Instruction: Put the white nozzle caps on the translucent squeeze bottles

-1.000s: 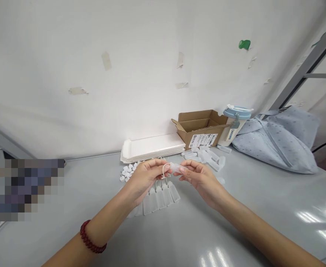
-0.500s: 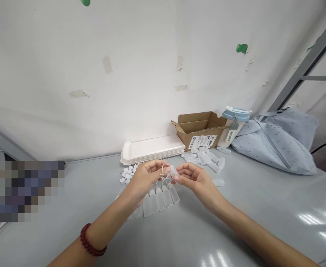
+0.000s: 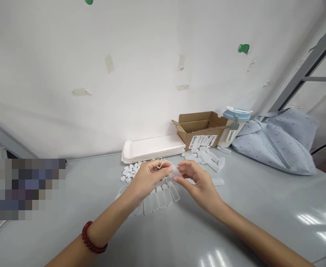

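Observation:
Between my two hands, over the table, is a small translucent plastic bottle (image 3: 175,171) with a thin pale cord loop at its top. My left hand (image 3: 147,180) pinches the top end, thumb against forefinger; the cap there is largely hidden. Closed around the other end are the thumb and fingers of my right hand (image 3: 196,181). Just below them lies a row of several flat translucent bottles (image 3: 161,196) with corded caps, partly covered by my left hand and forearm. Loose white caps (image 3: 128,172) are heaped left of my left hand.
More translucent bottles without visible caps (image 3: 207,157) lie scattered behind my right hand. Against the wall are a stack of white trays (image 3: 154,146), an open cardboard box (image 3: 203,135) and a lidded cup (image 3: 232,128). A light blue fabric bag (image 3: 277,144) rests at the right.
The bottle has turned slightly between my fingers, and its cord loop now lies over the top more flatly. My hands stay close together; the view has shifted a little.

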A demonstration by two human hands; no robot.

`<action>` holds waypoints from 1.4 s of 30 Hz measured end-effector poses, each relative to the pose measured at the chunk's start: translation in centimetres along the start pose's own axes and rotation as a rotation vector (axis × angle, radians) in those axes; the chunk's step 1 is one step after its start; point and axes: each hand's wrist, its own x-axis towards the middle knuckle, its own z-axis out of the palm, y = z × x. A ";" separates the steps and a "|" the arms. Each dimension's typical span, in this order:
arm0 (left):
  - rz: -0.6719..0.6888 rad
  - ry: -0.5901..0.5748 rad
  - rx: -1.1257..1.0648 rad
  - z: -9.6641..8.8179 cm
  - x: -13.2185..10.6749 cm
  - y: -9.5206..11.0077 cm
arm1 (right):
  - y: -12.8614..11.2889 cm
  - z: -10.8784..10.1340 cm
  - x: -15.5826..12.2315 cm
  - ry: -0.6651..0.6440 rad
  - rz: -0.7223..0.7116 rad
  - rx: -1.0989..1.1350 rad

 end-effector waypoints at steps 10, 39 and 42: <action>0.064 0.093 0.173 0.8 -0.2 -0.3 | 1.3 0.5 -0.5 0.016 -0.337 -0.406; 0.798 0.074 0.869 1.3 -0.1 -2.9 | -0.6 -1.9 1.4 -0.335 0.424 0.517; 0.701 0.055 0.872 2.0 -0.3 -3.1 | -0.5 -3.4 1.6 -0.445 0.312 0.075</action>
